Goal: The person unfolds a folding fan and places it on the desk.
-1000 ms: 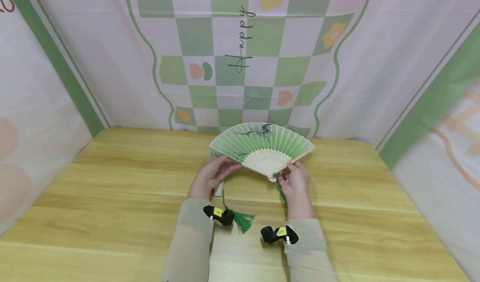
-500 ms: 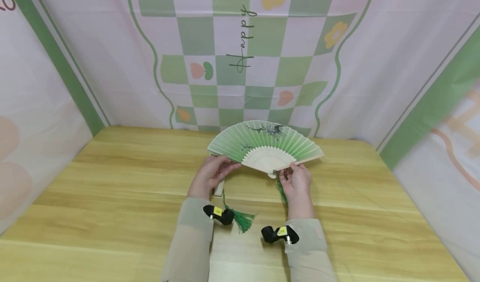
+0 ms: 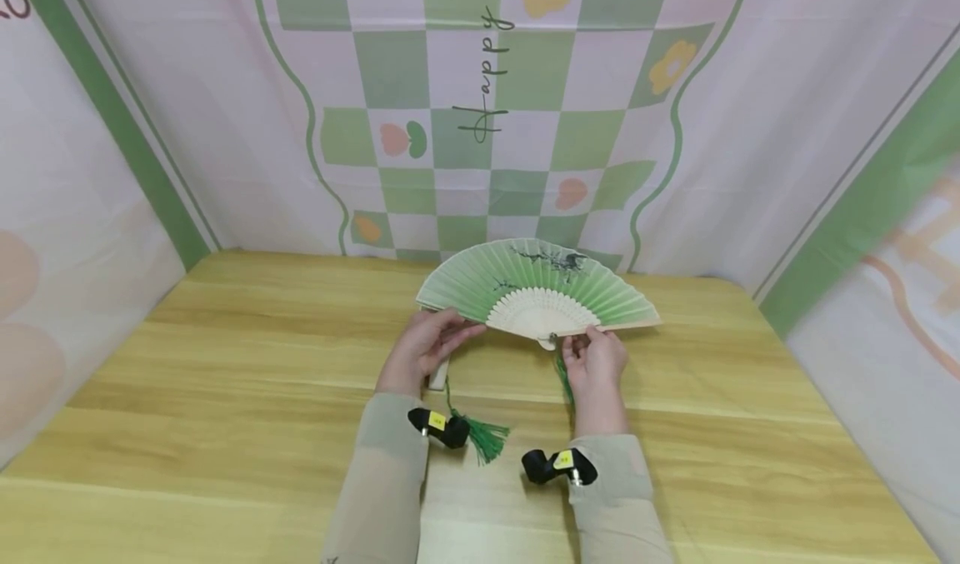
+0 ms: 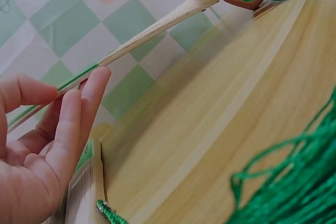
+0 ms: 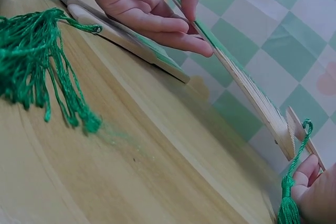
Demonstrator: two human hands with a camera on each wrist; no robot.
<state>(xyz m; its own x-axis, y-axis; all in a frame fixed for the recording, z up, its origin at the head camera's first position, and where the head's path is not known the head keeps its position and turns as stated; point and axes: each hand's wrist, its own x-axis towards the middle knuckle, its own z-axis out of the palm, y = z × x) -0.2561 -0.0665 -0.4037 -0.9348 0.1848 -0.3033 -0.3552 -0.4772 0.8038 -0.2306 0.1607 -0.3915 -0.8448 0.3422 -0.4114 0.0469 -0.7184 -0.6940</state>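
Observation:
A green folding fan [image 3: 468,277] with pale wooden ribs and a dark branch print is spread wide above the table. My left hand [image 3: 422,351] pinches its left edge between thumb and fingers, as the left wrist view shows. At the other side, my right hand [image 3: 597,366] pinches the right outer stick near the pivot. From that pivot hangs a green tassel [image 5: 287,198]. Beneath my left hand lies a second, folded fan [image 5: 113,36] on the table, partly hidden by the hand. Its own green tassel [image 3: 486,441] is splayed on the wood.
The wooden table [image 3: 225,397] meets a checked, printed cloth backdrop [image 3: 525,139] at its far edge. Cloth walls also rise at left and right. Small black cameras are strapped on both sleeves, one on the left [image 3: 438,428] and one on the right [image 3: 558,466].
The open fan has spread wider, its right edge swinging outward and down. My right hand has shifted slightly right with it. My left hand stays nearly in place.

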